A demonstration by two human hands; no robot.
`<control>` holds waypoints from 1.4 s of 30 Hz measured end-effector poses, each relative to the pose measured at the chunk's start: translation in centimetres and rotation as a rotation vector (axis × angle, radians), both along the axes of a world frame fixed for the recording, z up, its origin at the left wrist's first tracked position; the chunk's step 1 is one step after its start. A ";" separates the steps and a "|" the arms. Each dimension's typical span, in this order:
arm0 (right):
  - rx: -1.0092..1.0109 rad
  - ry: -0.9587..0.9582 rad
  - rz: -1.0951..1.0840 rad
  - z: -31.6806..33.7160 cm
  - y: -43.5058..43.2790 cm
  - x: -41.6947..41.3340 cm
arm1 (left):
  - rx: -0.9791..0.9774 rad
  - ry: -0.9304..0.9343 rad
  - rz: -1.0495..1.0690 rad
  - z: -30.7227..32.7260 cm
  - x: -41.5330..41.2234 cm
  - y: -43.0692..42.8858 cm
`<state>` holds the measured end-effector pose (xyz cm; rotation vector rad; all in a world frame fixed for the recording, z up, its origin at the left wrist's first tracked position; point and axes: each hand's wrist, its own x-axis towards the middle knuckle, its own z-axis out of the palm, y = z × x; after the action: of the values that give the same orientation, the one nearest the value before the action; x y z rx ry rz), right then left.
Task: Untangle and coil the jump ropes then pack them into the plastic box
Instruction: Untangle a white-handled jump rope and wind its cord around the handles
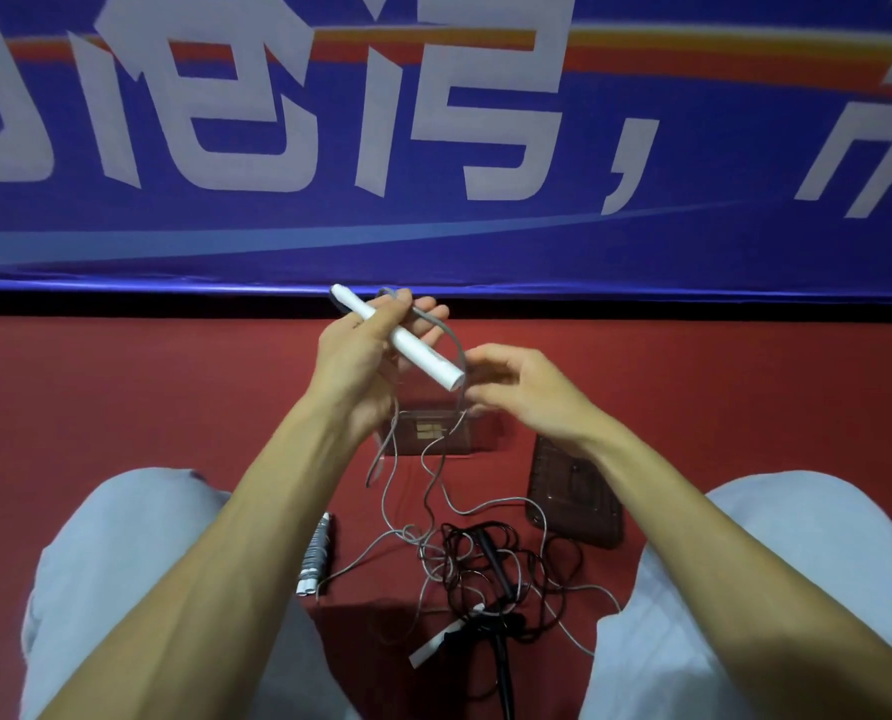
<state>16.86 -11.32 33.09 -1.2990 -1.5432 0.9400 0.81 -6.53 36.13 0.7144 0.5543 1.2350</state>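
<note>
Hiding behind hands (360,356): clear box (428,433), partly.

Dim, flat indoor light is falling from above, leaving the red floor (121,397) dull and casting a soft shadow between the knees. Wide-angle distortion is bending the blue banner (433,241) near the edges. Forearms low in frame are looking soft, the right hand (527,392) slightly motion-blurred; no glare.

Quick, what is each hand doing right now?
Left hand: closed around a white handle, grey cord looped over its fingers.
Right hand: pinching the grey cord beside the handle's end.
</note>
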 end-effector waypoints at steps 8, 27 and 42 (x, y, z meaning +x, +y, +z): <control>-0.028 -0.104 -0.087 -1.3 0.4 -0.4 | -0.044 -0.138 0.023 -0.3 -0.2 0.7; 0.242 0.894 -0.179 3.6 -1.3 2.9 | 0.581 1.078 -0.387 -3.7 0.7 -0.2; 0.070 0.787 -0.405 2.1 0.1 2.9 | 0.219 0.394 -0.147 -1.4 1.2 -1.1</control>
<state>19.76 -11.20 35.17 -0.9589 -0.6690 0.9556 2.03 -7.68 34.74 1.1770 0.6805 1.0303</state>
